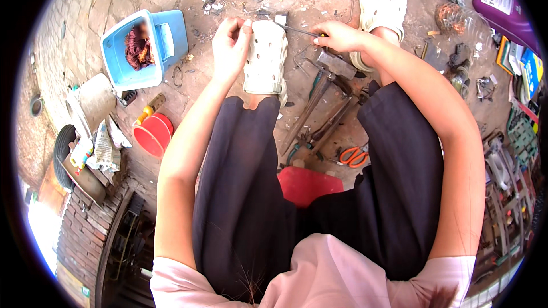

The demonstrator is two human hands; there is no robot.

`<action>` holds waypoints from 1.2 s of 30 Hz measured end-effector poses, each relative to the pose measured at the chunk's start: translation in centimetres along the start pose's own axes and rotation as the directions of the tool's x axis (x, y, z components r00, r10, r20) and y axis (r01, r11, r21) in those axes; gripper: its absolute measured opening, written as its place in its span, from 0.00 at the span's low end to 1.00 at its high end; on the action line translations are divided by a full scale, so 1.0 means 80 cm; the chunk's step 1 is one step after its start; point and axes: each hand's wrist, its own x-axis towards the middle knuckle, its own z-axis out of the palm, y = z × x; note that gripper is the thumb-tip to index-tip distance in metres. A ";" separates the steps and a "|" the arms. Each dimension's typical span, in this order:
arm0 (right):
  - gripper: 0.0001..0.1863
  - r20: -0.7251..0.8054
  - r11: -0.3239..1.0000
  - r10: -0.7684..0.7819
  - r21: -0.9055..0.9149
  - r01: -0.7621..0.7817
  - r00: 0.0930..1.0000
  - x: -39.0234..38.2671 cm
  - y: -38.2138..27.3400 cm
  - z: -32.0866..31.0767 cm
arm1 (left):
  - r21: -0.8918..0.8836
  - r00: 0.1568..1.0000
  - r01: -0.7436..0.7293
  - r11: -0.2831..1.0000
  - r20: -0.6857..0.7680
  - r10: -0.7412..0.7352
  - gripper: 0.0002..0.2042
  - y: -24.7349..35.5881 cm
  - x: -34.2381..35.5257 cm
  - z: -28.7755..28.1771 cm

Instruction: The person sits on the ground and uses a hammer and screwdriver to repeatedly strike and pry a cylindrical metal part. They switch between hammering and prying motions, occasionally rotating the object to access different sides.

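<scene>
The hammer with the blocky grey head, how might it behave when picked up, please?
The hammer would probably feel head-heavy: its metallic-looking head is much thicker than its handle. It likely stays stiff, as the handle runs long and straight. Its flat-sided head should resist rolling.

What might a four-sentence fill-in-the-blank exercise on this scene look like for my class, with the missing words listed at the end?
1. The thin tool near the top is held in the person's ____ hand.
2. The left hand is beside the white shoe on the person's ____ foot.
3. The scissors on the ground have ____ handles.
4. The plastic jug at the upper right edge is ____ in colour.

Missing words: right; left; orange; purple.
</scene>
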 end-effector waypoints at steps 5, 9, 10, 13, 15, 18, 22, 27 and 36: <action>0.13 -0.021 0.998 -0.005 0.060 0.007 1.000 -0.001 0.010 0.002 | 0.044 0.989 -0.123 0.991 0.090 0.119 0.07 0.038 -0.012 0.010; 0.13 0.060 0.998 0.003 -0.069 0.001 0.998 -0.004 -0.008 0.001 | 0.088 0.945 -0.217 0.972 0.269 0.187 0.08 0.059 -0.037 0.018; 0.13 0.070 0.997 0.000 -0.071 0.005 0.998 -0.004 -0.006 -0.001 | 0.101 0.923 -0.181 0.978 0.361 0.134 0.09 0.067 -0.048 0.025; 0.13 0.076 0.998 -0.005 -0.057 0.009 0.997 -0.008 -0.002 -0.003 | 0.033 0.739 -0.508 0.861 0.531 0.415 0.09 0.082 -0.066 0.054; 0.13 0.052 1.000 -0.011 -0.026 0.013 0.999 -0.010 -0.004 0.001 | -0.094 0.512 -0.659 0.746 0.671 0.537 0.12 0.090 -0.067 0.068; 0.12 0.045 0.997 -0.070 0.035 0.069 0.997 -0.004 0.006 0.004 | -0.118 0.360 -0.790 0.602 0.705 0.611 0.13 0.100 -0.063 0.093; 0.12 0.089 0.998 -0.026 -0.048 0.031 0.996 -0.003 -0.002 0.002 | -0.039 0.245 -0.886 0.463 0.808 0.537 0.11 0.082 -0.093 0.151; 0.11 0.063 0.996 -0.063 -0.063 0.067 0.996 -0.003 0.000 0.003 | -0.053 0.171 -0.934 0.353 0.800 0.575 0.08 0.056 -0.108 0.192; 0.12 0.061 0.987 -0.058 -0.145 0.066 0.996 -0.001 0.001 0.005 | -0.017 0.139 -0.968 0.251 0.796 0.589 0.07 0.042 -0.098 0.217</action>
